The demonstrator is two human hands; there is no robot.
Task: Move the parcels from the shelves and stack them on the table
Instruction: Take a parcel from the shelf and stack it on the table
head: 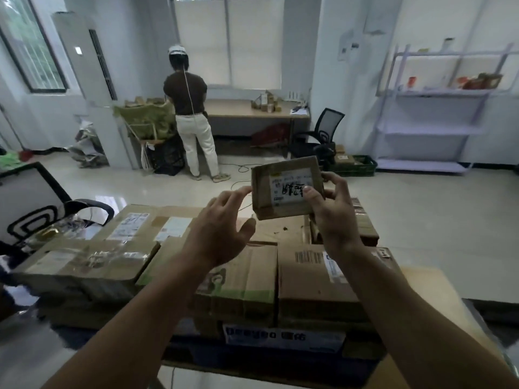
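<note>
My right hand [332, 211] grips a small cardboard parcel [286, 189] with a white handwritten label, held up in the air above the stack. My left hand [222, 223] is spread open just left of the parcel, its fingertips at or near the parcel's left edge. Below both hands lies a stack of cardboard parcels [247, 276] covering the table [438, 299], with several flat boxes side by side and more under them. A white shelf rack [429, 127] stands at the far right wall, nearly bare.
A person [191, 113] stands with their back to me at a desk [252, 110] under the window. Two office chairs [320, 133] [33, 209] flank the room. A dark crate with boxes [351, 164] sits on the floor by the rack.
</note>
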